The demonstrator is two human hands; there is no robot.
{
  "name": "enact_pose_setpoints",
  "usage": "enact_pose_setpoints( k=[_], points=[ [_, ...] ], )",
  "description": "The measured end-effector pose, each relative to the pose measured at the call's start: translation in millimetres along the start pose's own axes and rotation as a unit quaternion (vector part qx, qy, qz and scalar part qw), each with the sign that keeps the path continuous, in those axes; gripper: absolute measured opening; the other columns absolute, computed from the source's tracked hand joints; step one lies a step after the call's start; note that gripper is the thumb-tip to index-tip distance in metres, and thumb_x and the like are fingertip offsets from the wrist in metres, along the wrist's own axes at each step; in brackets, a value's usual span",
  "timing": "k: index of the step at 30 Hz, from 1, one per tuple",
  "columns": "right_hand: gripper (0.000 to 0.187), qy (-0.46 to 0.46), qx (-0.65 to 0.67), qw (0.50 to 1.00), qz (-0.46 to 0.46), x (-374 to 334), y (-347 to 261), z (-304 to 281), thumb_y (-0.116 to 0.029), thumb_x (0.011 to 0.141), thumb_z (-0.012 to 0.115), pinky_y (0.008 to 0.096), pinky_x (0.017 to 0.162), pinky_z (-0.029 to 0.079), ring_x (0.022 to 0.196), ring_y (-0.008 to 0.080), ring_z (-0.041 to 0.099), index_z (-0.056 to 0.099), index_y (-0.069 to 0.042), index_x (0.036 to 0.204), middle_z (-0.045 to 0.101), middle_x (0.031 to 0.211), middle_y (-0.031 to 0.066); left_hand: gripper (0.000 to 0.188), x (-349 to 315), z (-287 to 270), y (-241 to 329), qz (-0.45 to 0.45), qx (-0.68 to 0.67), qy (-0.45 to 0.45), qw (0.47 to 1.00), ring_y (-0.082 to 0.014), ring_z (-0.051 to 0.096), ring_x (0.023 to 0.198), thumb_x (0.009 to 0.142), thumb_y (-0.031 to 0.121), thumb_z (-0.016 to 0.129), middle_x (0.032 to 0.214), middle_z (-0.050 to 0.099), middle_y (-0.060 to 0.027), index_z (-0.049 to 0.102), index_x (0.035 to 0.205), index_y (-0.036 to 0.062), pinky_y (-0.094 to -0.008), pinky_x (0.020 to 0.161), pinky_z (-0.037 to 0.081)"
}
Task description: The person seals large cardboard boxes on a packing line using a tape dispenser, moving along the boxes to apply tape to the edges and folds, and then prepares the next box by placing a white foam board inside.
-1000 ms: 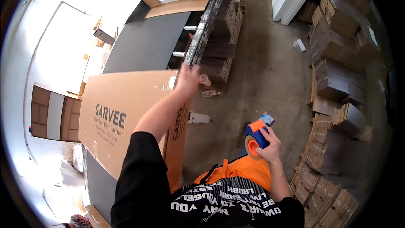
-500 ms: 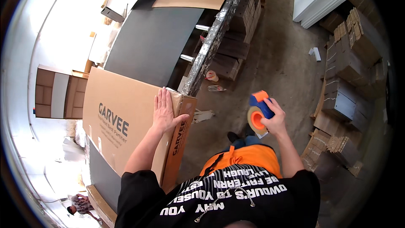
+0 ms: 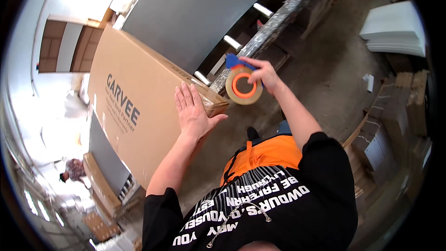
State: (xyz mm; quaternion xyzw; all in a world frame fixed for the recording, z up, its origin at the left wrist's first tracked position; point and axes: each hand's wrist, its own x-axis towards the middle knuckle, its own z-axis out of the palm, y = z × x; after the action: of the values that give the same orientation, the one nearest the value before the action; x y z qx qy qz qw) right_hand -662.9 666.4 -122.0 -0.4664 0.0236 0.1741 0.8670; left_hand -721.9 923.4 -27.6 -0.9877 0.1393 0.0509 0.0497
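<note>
A large brown cardboard box (image 3: 125, 79) rests on the dark conveyor belt (image 3: 195, 14), clear tape shining at its near right corner. My left hand (image 3: 193, 114) lies flat on the box's top close to that corner, fingers stretched out and thumb spread. My right hand (image 3: 264, 76) grips a blue-handled tape dispenser (image 3: 245, 83) with a wide roll of tape on an orange hub. The dispenser is held just beyond the taped corner, over the conveyor's side rail. Whether it touches the box, I cannot tell.
The conveyor's film-wrapped side rail (image 3: 278, 23) runs diagonally past the box, with metal rollers (image 3: 232, 42) beside the belt. White panels (image 3: 395, 28) are stacked at the far right, above piles of flat cartons (image 3: 395, 107). Another person (image 3: 74, 169) stands at the left beyond the belt.
My right hand has brought the tape dispenser left and up, from beside my body to the box's corner. My left hand stays flat on the box. The view has turned.
</note>
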Motion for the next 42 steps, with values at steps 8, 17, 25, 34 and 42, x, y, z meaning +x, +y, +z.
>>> enact_pose_setpoints(
  k=[8, 17, 25, 34, 42],
  points=[
    [0.068, -0.347, -0.286, 0.873, 0.189, 89.8, 0.7, 37.1, 0.006, 0.052, 0.064, 0.0234, 0.073, 0.052, 0.082, 0.0085, 0.063, 0.072, -0.011, 0.117, 0.072, 0.092, 0.0045, 0.134, -2.3, -2.3, -13.2, 0.017, -0.014, 0.007, 1.000, -0.0516, 0.010, 0.143, 0.064, 0.078, 0.066, 0.153, 0.013, -0.0359, 0.014, 0.146, -0.0142, -0.0561, 0.118, 0.011],
    [0.067, -0.408, -0.354, 0.828, 0.149, -41.2, 43.6, 42.4, -0.017, 0.052, 0.069, 0.0339, 0.078, 0.053, 0.083, 0.0269, 0.066, 0.070, -0.014, 0.119, 0.068, 0.100, 0.0090, 0.131, -9.3, 1.0, -15.1, 0.001, -0.011, 0.002, 1.000, -0.0532, 0.011, 0.143, 0.061, 0.068, 0.075, 0.152, 0.015, -0.0361, 0.018, 0.144, -0.0145, -0.0559, 0.118, 0.012],
    [0.030, -0.553, -0.575, 0.603, -0.023, -59.7, 94.4, 108.9, -0.012, 0.047, 0.068, 0.0395, 0.072, 0.056, 0.083, 0.0308, 0.070, 0.074, -0.006, 0.076, 0.071, 0.079, 0.0155, 0.119, -8.0, 6.6, -15.9, 0.022, -0.021, 0.031, 0.999, -0.0541, 0.015, 0.141, 0.061, 0.044, 0.082, 0.151, 0.018, -0.0357, 0.018, 0.145, -0.0114, -0.0580, 0.117, 0.016],
    [0.076, -0.198, -0.077, 0.942, 0.259, 23.3, 58.7, -36.5, 0.010, 0.052, 0.063, 0.0273, 0.081, 0.053, 0.089, 0.0132, 0.066, 0.064, -0.004, 0.127, 0.070, 0.107, 0.0073, 0.115, -10.0, 7.0, -23.3, 0.005, -0.017, 0.041, 0.999, -0.0542, 0.017, 0.141, 0.063, 0.042, 0.080, 0.150, 0.020, -0.0358, 0.019, 0.146, -0.0097, -0.0583, 0.117, 0.017],
    [0.072, -0.374, -0.235, 0.852, 0.281, 87.9, 72.3, 20.2, 0.004, 0.050, 0.069, 0.0247, 0.065, 0.051, 0.080, 0.0090, 0.062, 0.070, -0.011, 0.120, 0.069, 0.086, 0.0019, 0.114, -18.7, 15.6, -32.2, 0.002, -0.020, 0.032, 0.999, -0.0535, 0.017, 0.142, 0.063, 0.047, 0.077, 0.151, 0.020, -0.0356, 0.023, 0.144, -0.0109, -0.0570, 0.117, 0.016]
  ],
)
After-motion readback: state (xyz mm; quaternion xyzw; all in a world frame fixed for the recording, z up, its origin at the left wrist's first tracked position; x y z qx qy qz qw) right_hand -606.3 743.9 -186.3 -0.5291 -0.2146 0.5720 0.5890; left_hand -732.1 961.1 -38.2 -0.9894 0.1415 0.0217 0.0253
